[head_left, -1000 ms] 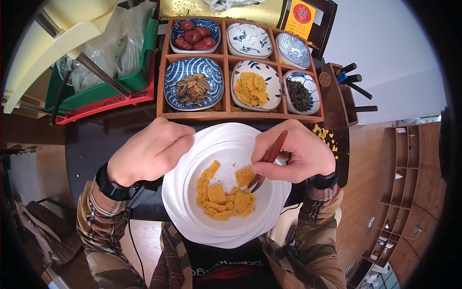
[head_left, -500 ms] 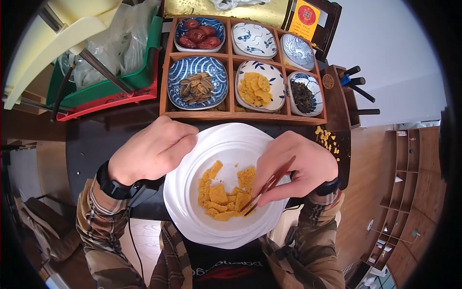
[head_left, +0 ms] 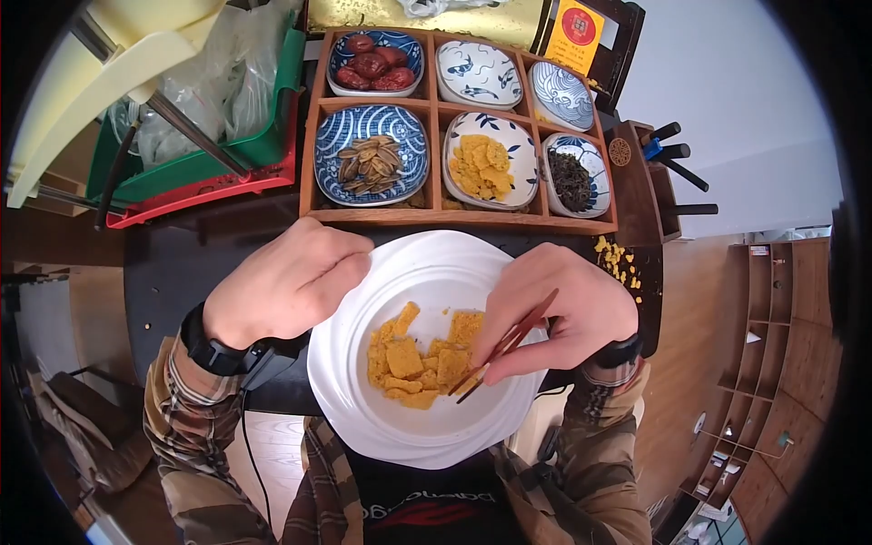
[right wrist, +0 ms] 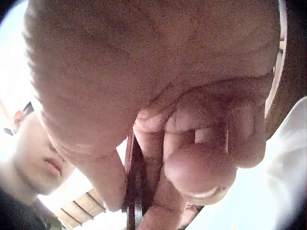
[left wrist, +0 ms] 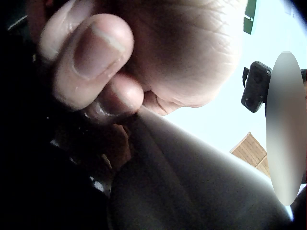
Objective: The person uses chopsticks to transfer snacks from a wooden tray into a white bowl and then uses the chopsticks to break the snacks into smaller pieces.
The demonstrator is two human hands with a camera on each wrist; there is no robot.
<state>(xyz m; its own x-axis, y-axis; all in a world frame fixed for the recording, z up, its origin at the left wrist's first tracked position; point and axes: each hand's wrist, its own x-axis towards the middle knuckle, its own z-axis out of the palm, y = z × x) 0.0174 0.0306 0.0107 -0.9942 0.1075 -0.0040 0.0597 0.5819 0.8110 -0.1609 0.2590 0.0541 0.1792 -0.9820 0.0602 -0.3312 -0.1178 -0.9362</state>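
Note:
A white wide-rimmed bowl holds several yellow crispy pieces, bunched from its left side toward the middle. At its upper left rim, my left hand grips the edge with curled fingers; the left wrist view has the fingertips at the pale rim. My right hand pinches dark red-brown wooden tongs between thumb and fingers. The tongs' two tips lie slightly apart inside the bowl, right at the lower right pieces. In the right wrist view, the tongs run between thumb and fingers.
Beyond the bowl stands a divided wooden tray with patterned dishes of red dates, striped seeds, yellow crisps and dark tea leaves. Yellow crumbs lie at right. A green crate is at left.
My right hand has moved down and toward me, bringing the tong tips to the lower right pieces. Some pieces have shifted and bunched. The left hand keeps its hold on the rim.

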